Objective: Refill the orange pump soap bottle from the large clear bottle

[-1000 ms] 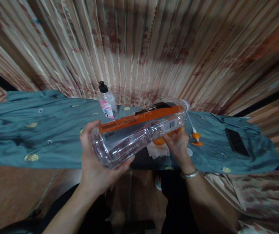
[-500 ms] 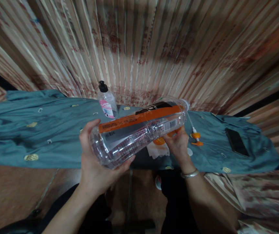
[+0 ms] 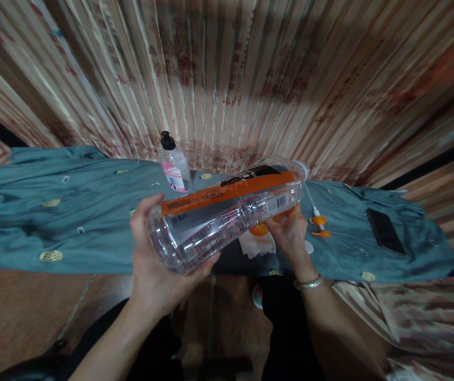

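Note:
A large clear plastic bottle with an orange and black label lies tilted in the air, its neck pointing away to the right. My left hand cups its base from below. My right hand is under the bottle's upper part; an orange object shows just left of its fingers, partly hidden by the bottle, and I cannot tell whether the hand grips it. A white pump tube with orange fittings lies on the cloth right of that hand.
A teal cloth covers the table. A small clear bottle with a black cap and pink label stands at the back. A black phone lies at the right. Striped curtains hang behind.

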The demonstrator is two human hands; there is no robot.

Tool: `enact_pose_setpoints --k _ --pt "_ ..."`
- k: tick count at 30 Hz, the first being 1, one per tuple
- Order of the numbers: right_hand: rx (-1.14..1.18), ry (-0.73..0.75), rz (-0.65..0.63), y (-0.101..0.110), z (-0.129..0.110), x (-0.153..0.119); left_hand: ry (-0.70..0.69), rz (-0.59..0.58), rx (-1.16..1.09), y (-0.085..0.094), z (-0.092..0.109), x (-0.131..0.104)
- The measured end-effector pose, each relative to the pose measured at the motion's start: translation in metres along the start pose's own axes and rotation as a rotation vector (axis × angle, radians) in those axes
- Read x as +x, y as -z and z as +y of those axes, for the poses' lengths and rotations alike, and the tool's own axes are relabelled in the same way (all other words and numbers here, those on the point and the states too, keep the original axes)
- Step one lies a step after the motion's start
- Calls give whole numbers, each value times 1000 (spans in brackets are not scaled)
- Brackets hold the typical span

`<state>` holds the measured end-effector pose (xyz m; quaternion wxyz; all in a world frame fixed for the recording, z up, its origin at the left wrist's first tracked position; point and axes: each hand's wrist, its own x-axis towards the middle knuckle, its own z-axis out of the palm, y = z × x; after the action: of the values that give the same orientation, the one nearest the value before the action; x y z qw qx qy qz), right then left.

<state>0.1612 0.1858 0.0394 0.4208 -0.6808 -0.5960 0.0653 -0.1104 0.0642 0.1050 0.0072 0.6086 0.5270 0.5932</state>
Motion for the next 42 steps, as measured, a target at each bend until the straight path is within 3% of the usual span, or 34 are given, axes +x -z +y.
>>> enact_pose_setpoints --k 30,42 --pt "17 -1 -31 3 -3 1 91 24 -50 -3 1 -1" --pt "-8 -15 -41 1 1 1 33 11 -33 -2 -1 -1"
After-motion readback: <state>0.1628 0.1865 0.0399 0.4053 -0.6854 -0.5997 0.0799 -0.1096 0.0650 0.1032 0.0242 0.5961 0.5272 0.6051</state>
